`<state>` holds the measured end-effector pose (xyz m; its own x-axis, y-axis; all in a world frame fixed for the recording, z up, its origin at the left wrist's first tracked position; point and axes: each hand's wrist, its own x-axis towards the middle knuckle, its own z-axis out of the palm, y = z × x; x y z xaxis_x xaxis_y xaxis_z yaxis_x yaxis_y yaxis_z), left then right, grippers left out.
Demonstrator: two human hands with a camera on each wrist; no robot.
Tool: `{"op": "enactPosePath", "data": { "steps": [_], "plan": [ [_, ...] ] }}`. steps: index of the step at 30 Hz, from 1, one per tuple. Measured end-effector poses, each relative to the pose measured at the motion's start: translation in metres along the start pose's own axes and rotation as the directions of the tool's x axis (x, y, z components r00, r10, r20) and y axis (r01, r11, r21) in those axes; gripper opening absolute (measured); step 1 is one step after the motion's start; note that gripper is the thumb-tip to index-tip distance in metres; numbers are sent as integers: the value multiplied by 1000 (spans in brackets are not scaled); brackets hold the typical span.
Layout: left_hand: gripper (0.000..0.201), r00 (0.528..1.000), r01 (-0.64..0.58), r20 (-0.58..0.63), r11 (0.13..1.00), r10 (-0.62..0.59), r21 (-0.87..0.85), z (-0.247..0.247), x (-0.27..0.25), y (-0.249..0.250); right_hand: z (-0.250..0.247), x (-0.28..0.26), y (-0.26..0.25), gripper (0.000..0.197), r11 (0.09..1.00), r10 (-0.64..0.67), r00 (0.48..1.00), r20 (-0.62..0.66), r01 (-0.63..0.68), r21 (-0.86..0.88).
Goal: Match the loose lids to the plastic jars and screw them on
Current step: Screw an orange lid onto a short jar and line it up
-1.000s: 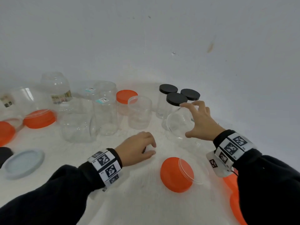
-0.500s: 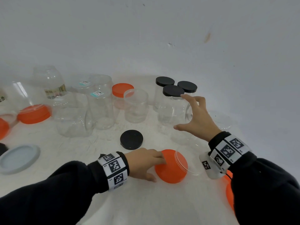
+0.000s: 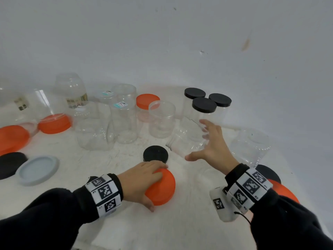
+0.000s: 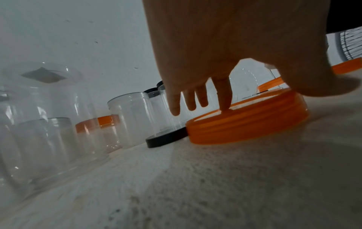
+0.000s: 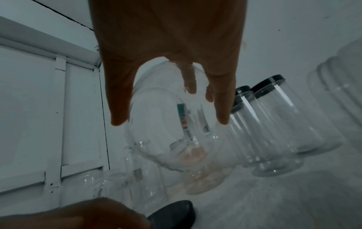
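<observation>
Head view
- Left hand (image 3: 139,181): palm down on the orange lid (image 3: 162,188), fingers over its top, thumb at its near edge — curled round it.
- Orange lid: on the white tabletop (image 3: 180,228), front centre, top face up.
- Black lid (image 3: 155,156): loose on the tabletop, just behind the orange lid.
- Right hand (image 3: 214,150): fingers spread wide around a clear jar (image 3: 187,139) that is tilted, mouth toward the black lid; thumb below, fingers over the base end. Gripping or only cupping it — cannot tell here.
- Black-capped jars (image 3: 204,107): three, upright, close together behind the right hand.
- Open clear jars (image 3: 162,121): several, upright, left of centre; none capped.
- Grey lid (image 3: 37,170): far left, beside a second black lid (image 3: 10,164).

Left wrist view
- Left hand (image 4: 225,51): index fingertip touching the orange lid's (image 4: 248,119) rim, thumb against its near side; other fingers hang free.
- Black lid (image 4: 166,137): its edge touches the orange lid.

Right wrist view
- Right hand (image 5: 170,46): thumb and fingers straight, straddling the clear jar (image 5: 176,131); the picture is dim.
- Black-capped jars (image 5: 280,117): just right of the hand.
</observation>
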<state>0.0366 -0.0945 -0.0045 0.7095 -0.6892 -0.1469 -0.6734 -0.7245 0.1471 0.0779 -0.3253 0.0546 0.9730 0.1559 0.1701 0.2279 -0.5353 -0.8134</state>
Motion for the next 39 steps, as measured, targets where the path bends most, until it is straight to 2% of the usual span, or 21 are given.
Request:
{"op": "enactPosePath", "data": {
  "steps": [4, 9, 13, 15, 18, 20, 22, 25, 30, 35, 39],
  "plan": [
    [87, 994, 79, 76, 996, -76, -40, 3, 1, 3, 12, -3, 0, 101, 1000, 17, 1000, -3, -17, -18],
    [85, 988, 142, 70, 984, -136, -105, -1, 1, 4, 24, -13, 2, 96, 996, 81, 997, -8, -80, 35],
    [88, 976, 206, 5, 917, -218, -343, -7, -22, -8, 27, -21, 5, 87, 980, 138, 990, -6, -136, 147],
    [90, 962, 216, -50, 860, -269, -463, -9, -42, -22, 32, -27, 5, 91, 973, 164, 986, 27, -166, 164],
    [88, 916, 213, -157, 777, -370, -592, -9, -74, -45, 50, -36, -3, 109, 972, 195, 975, 103, -206, 112],
    [89, 857, 197, -230, 707, -460, -680, -8, -92, -59, 66, -43, -11, 117, 978, 187, 969, 161, -200, 65],
    [94, 790, 161, -288, 637, -541, -754, -9, -107, -70, 83, -48, -20, 109, 985, 151, 963, 221, -165, 46],
    [97, 742, 87, -324, 563, -587, -822, -14, -121, -74, 109, -50, -32, 93, 989, 99, 945, 312, -129, 77],
    [92, 744, 22, -359, 557, -564, -830, -18, -133, -76, 150, -47, -46, 120, 981, 98, 899, 428, -158, 109],
    [84, 752, 23, -366, 577, -547, -816, -16, -140, -84, 173, -50, -53, 110, 974, 111, 902, 416, -182, 135],
    [81, 786, 23, -358, 603, -503, -797, -17, -141, -90, 180, -53, -55, 96, 956, 130, 892, 433, -229, 183]
  ]
}}
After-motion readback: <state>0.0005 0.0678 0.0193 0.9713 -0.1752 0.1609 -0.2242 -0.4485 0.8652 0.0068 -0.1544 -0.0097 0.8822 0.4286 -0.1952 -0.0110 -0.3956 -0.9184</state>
